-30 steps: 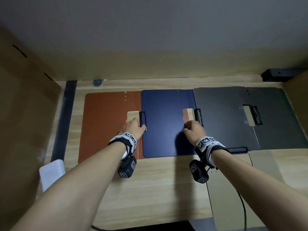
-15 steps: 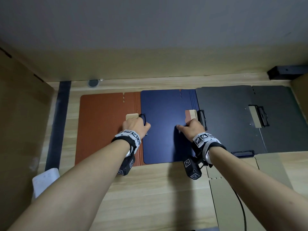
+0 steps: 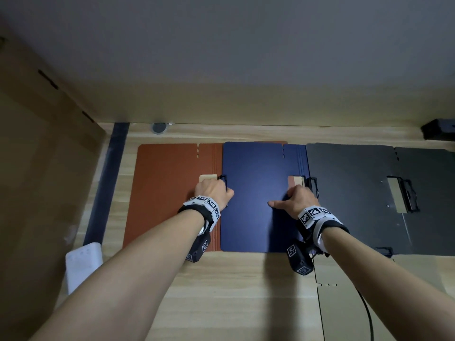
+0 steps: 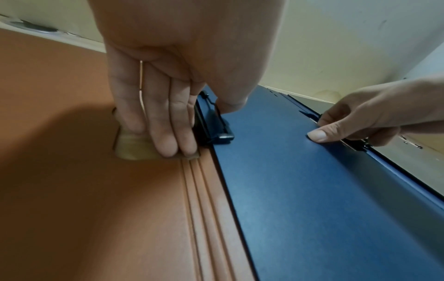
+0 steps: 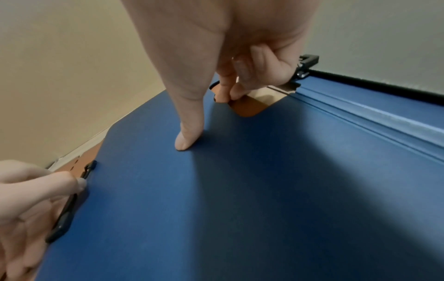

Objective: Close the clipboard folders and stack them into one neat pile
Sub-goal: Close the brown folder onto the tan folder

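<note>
Head view first: three clipboard folders lie side by side on the wooden desk [image 3: 234, 291], the orange folder [image 3: 170, 193] at the left, the blue folder [image 3: 258, 193] in the middle overlapping it, and the black folder [image 3: 357, 193] spread open at the right. On the left wrist camera, the left hand [image 4: 173, 79] presses straight fingers down on the tan patch showing through the orange cover's cut-out, thumb tip at the black clip [image 4: 216, 125] on the blue folder's left edge. Over on the right wrist camera, the right hand [image 5: 228, 57] has its thumb stretched flat on the blue cover while the curled fingers dig into the cut-out beside the second clip [image 5: 305, 64] (whether they actually pinch the cover edge, I cannot tell). A white object [image 3: 83, 264] sits at the desk's left edge.
</note>
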Tool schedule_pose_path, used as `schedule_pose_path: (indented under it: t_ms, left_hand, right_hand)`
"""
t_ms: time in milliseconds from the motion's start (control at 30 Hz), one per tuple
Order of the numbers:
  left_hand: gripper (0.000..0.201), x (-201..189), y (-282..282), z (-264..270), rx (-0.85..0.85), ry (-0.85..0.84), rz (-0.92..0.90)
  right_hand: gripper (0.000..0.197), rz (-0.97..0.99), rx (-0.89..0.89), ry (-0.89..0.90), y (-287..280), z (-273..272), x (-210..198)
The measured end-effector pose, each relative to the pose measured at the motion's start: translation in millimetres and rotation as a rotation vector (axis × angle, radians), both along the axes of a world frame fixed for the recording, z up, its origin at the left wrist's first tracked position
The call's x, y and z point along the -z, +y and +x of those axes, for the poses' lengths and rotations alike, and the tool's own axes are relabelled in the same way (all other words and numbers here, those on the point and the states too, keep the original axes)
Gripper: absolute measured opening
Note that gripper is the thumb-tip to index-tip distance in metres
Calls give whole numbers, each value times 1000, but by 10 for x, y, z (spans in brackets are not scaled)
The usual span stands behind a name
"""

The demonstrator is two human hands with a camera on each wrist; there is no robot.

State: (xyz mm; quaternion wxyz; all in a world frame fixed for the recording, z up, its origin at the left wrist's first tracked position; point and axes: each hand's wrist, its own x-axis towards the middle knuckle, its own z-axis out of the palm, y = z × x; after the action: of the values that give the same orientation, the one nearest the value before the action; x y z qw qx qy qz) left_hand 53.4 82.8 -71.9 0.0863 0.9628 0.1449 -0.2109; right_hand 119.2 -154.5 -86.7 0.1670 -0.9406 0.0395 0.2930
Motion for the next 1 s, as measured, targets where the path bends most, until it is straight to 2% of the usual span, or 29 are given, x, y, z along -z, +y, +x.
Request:
schedule_pose_path:
  t_ms: [300, 433, 500, 633, 700, 867, 1000]
  left_hand:
    - [40, -8, 397, -111, -44, 39, 98]
    - [45, -27, 475, -250, -69, 10, 33]
    - [41, -63, 567, -398, -112, -48, -33]
    - [22, -119, 907, -793, -267, -139, -117]
    - [20, -145, 1150, -993, -386, -161, -104]
    - [26, -178, 1596, -1391, -644, -108, -93]
    - [42, -122, 1688, -1511, -725, -72, -75]
  right_hand:
    - [55, -34, -26, 41, -12, 78, -7]
    - [64, 23, 53, -112, 153, -63, -126]
    - [61, 118, 20, -195, 301, -171, -200]
    - [60, 208, -194, -141, 724, -430, -240]
    - [68, 229, -369, -143, 973, -558, -232]
    - [108, 132, -763, -138, 1419, -871, -96]
    - [120, 29, -822, -145, 1461, -998, 37]
